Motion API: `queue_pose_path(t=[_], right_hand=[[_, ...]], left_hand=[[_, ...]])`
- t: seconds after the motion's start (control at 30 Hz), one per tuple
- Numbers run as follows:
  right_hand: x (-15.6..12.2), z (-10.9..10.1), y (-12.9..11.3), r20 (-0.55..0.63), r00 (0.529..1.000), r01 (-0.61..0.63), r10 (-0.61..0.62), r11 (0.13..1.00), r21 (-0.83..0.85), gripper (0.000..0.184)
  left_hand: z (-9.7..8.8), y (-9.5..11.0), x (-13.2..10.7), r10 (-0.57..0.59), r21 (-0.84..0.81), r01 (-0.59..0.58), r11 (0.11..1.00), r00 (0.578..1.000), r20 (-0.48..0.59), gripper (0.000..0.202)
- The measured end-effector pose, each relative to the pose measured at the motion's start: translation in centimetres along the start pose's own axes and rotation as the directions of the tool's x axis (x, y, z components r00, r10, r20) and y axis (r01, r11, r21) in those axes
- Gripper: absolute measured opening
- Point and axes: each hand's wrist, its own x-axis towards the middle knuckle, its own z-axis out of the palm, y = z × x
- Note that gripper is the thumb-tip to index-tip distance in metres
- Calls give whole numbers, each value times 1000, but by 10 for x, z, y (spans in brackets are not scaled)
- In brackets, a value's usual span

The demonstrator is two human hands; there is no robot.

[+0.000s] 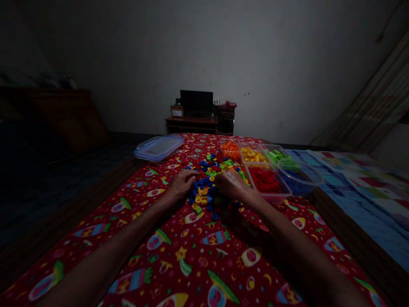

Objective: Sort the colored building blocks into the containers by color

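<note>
A loose pile of toy building bricks (202, 192) in blue, yellow, green and red lies on the red patterned tablecloth (191, 238). At the pile's left edge is my left hand (181, 184), its fingers bent over the bricks with a gap between thumb and fingers. My right hand (230, 182) reaches over the pile's right part, its fingers curled downward. Their tips are hidden, so what they hold cannot be made out. Right of it stands a clear divided tray (275, 197) holding orange bricks (230, 150), yellow bricks (253, 154), green bricks (276, 156) and red bricks (264, 179) in separate compartments.
A clear round tub (315, 178) with blue bricks (294, 181) adjoins the tray's right side. A clear lid with a blue rim (159, 147) lies at the table's far left. Beyond the table are a desk with a monitor (196, 102) and a wooden cabinet (68, 119).
</note>
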Motion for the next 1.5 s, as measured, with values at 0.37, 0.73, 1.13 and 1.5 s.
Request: queue_pose_path(t=[0.37, 0.73, 1.13, 1.5], right_hand=[[5, 57, 6, -56, 932, 363, -359, 924, 122, 23], [16, 7, -12, -136, 979, 161, -150, 985, 69, 24], [66, 14, -27, 298, 926, 277, -231, 953, -121, 27], [53, 26, -32, 211, 959, 220, -187, 965, -145, 31]], left_hand=[[-19, -3, -2, 104, 194, -193, 962, 914, 392, 34], [-30, 1, 1, 14, 197, -76, 977, 954, 298, 24], [-13, -4, -16, 152, 269, -212, 939, 962, 228, 22], [-39, -4, -5, 81, 214, -130, 968, 971, 224, 24]])
